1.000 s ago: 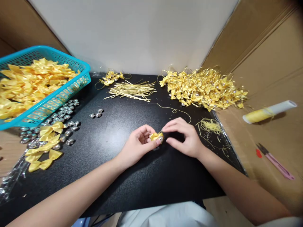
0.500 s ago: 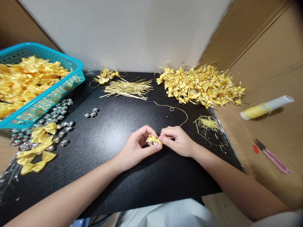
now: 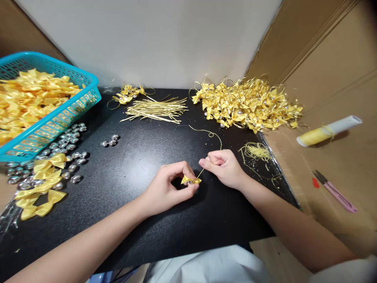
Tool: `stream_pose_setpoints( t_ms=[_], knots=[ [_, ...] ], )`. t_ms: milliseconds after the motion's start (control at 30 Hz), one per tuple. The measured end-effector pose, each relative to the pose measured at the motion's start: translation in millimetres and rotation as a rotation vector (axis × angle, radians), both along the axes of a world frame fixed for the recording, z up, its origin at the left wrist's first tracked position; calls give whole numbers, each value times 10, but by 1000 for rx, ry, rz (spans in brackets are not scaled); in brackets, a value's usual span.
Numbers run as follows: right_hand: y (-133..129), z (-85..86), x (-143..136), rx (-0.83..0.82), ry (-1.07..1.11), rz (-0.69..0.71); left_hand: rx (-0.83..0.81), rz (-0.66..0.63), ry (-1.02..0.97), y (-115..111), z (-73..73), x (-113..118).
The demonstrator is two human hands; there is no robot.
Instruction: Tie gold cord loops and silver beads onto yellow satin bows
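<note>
Between the thumb and fingers of my left hand (image 3: 172, 188) is a small yellow ribbon bow (image 3: 198, 181) with a silver bell-like bead at its middle. My right hand (image 3: 224, 167), closed, pinches a thin yellow thread (image 3: 202, 172) that runs taut up from the bow. More of this thread curls away across the table behind my right hand. To the left lie several loose yellow bows (image 3: 48, 179) among silver beads (image 3: 75, 179).
A blue basket (image 3: 96, 84) full of yellow bows stands at left. Gold twist ties (image 3: 157, 109) and a heap of finished bows (image 3: 247, 106) lie at the back of the black table (image 3: 141, 145). Tangled thread (image 3: 257, 151), thread snips (image 3: 335, 192) and a thread-wound tube (image 3: 330, 131) are at right.
My right hand has pulled up and right, away from the bow, drawing the thread taut. My left hand still holds the bow. The view has shifted slightly.
</note>
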State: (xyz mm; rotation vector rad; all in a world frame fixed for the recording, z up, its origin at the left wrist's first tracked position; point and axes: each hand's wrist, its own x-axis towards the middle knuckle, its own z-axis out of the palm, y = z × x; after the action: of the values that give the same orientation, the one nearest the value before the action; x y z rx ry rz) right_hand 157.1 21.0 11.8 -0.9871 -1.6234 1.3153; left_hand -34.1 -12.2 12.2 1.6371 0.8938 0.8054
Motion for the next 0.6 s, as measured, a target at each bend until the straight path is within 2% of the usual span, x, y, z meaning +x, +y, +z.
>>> stream_pose_setpoints(
  t_ms=[100, 200, 333, 400, 533, 600],
  knots=[
    [88, 24, 152, 73, -60, 37, 193, 54, 105, 4, 58, -35],
    [214, 96, 380, 138, -1, -67, 316, 236, 67, 41, 118, -116],
    [380, 233, 675, 248, 256, -250, 271, 621, -44, 187, 141, -315],
    [440, 297, 788, 275, 319, -311, 226, 769, -98, 298, 128, -437],
    [504, 365, 963, 322, 311, -428, 199, 958, -176, 537, 109, -685],
    [521, 371, 1050, 378, 253, -498, 196, 1017, -108, 621, 137, -798]
  ],
)
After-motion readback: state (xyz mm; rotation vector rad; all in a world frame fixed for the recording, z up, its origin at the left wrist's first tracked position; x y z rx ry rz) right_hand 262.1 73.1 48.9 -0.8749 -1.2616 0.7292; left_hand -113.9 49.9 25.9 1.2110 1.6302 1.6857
